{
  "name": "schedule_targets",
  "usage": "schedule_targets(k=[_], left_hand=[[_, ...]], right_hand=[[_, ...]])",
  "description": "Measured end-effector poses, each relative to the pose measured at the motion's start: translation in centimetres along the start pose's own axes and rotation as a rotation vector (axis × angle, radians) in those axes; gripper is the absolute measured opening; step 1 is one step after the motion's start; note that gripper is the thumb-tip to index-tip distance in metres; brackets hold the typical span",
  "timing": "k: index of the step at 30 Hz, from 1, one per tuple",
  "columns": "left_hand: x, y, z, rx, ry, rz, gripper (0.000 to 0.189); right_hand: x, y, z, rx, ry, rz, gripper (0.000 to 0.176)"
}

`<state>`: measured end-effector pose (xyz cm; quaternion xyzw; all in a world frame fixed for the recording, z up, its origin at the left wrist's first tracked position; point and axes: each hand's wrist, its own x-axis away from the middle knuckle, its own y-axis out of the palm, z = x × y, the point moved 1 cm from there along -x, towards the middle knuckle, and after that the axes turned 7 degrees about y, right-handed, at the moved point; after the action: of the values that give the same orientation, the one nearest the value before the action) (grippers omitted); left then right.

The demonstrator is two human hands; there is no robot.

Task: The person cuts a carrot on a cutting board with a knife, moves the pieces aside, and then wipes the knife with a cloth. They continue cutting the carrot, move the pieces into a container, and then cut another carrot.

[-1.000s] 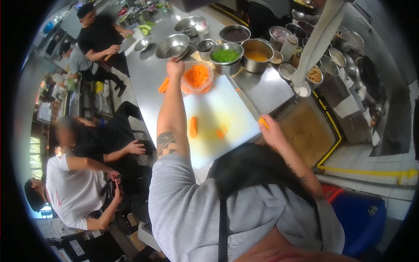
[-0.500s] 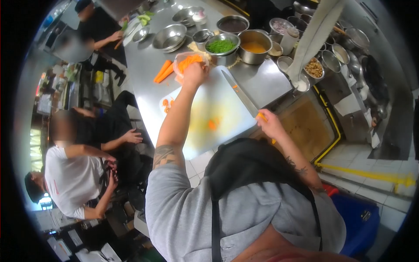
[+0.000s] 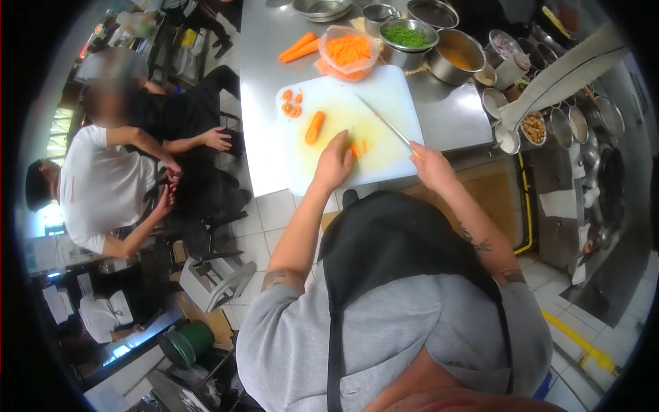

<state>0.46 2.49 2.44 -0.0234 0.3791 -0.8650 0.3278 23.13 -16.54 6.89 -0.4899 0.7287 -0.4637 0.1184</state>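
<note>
My right hand [image 3: 434, 167] grips the yellow handle of a knife [image 3: 386, 121], whose long blade lies slanted over the white cutting board [image 3: 388, 89]. My left hand [image 3: 334, 163] is on the board with fingers stretched forward, next to a few small carrot pieces [image 3: 355, 150]; whether it touches them is hard to tell. A peeled carrot piece [image 3: 315, 128] lies just beyond it. Several carrot ends [image 3: 292, 108] sit at the board's far left corner. Behind the board stands a clear plastic container [image 3: 351, 72] heaped with shredded carrot [image 3: 348, 49].
Two whole carrots [image 3: 299, 48] lie left of the container. A bowl of chopped greens [image 3: 410, 36] and a pot of orange liquid [image 3: 458, 53] stand at the back right. Several small bowls line the right side. A person in a white shirt [image 3: 103, 180] is at left.
My left hand has left the shredded carrot container and come back to the board near the small pieces. My right hand still holds the knife. The view has shifted.
</note>
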Motion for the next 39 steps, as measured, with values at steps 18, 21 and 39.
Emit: schedule_targets(k=[18, 21, 39], left_hand=[[4.8, 4.2, 4.1, -0.506, -0.29, -0.114, 0.084], [4.6, 4.4, 4.0, -0.518, -0.307, -0.135, 0.086], [-0.1, -0.5, 6.2, -0.473, -0.157, 0.11, 0.083]], right_hand=[[2.7, 3.2, 2.5, -0.609, 0.15, -0.424, 0.051], [2.6, 4.0, 1.8, -0.6, 0.159, -0.468, 0.051], [1.0, 0.2, -0.5, -0.908, 0.171, -0.535, 0.049]])
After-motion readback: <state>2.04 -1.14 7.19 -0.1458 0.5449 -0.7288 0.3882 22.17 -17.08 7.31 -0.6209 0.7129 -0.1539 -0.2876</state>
